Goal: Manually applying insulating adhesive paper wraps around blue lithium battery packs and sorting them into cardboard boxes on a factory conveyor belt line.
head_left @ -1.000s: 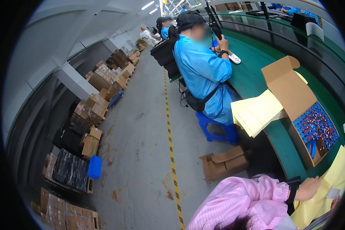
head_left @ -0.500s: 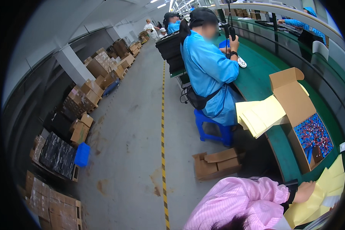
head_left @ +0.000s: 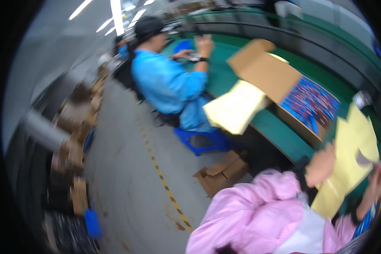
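Note:
Creased yellow paper sheets (head_left: 347,165) lie over the green bench at the lower right. My left hand (head_left: 321,166), in a pink sleeve with a dark band at the wrist, is closed on their left edge; blur softens its fingers. Close to the right edge of the sheets is my right hand (head_left: 377,182), fingers raised and apart, also blurred. A small grey patch shows on the paper between both hands. Beyond my left hand stands an open cardboard box (head_left: 302,127) full of blue parts (head_left: 310,101) with red wires. Something blue (head_left: 367,222) lies below my right wrist.
More yellow sheets (head_left: 237,106) overhang the green bench (head_left: 283,142) by the box flap. A co-worker in a blue smock (head_left: 167,84) sits on a blue stool (head_left: 199,139). An open carton (head_left: 222,169) is on the floor. A silvery roundish item (head_left: 362,100) stands near the barrier.
The view has swung right, with blur. My right hand has come into sight beside the yellow paper. The sheets look more spread out, with my left hand at their edge.

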### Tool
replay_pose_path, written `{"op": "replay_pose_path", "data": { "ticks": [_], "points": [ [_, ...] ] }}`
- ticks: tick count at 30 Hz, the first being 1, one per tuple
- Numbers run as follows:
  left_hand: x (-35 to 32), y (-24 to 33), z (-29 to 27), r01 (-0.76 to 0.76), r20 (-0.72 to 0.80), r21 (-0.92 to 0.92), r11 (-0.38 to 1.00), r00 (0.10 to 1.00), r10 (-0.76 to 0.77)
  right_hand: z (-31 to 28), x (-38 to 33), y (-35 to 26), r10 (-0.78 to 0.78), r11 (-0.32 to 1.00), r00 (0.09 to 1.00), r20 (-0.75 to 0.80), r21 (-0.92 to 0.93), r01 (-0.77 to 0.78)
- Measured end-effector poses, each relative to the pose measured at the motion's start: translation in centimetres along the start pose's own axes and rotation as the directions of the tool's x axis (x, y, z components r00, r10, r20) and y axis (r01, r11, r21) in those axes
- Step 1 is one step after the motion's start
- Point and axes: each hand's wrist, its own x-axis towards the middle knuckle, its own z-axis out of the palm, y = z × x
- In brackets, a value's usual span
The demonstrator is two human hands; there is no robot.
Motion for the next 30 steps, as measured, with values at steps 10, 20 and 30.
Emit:
{"op": "replay_pose_path", "data": {
  "ticks": [10,20,30],
  "points": [
    [3.6,-4.1,-12.6,0.055,-0.116,-0.102,0.993,0.991,-0.066,4.4,1.6,-6.1,-0.002,0.942,0.981,0.194,0.329,-0.063],
    [10.5,-6.5,-7.2,-0.194,0.319,0.321,0.927,0.944,0.087,5.7,3.1,-3.9,0.175,0.817,0.953,0.246,0.505,-0.280],
    [11.9,-5.5,-4.5,-0.147,0.321,0.685,0.713,0.940,-0.114,6.3,3.4,-1.8,0.254,0.788,0.966,0.038,0.571,-0.229]
  ]
}}
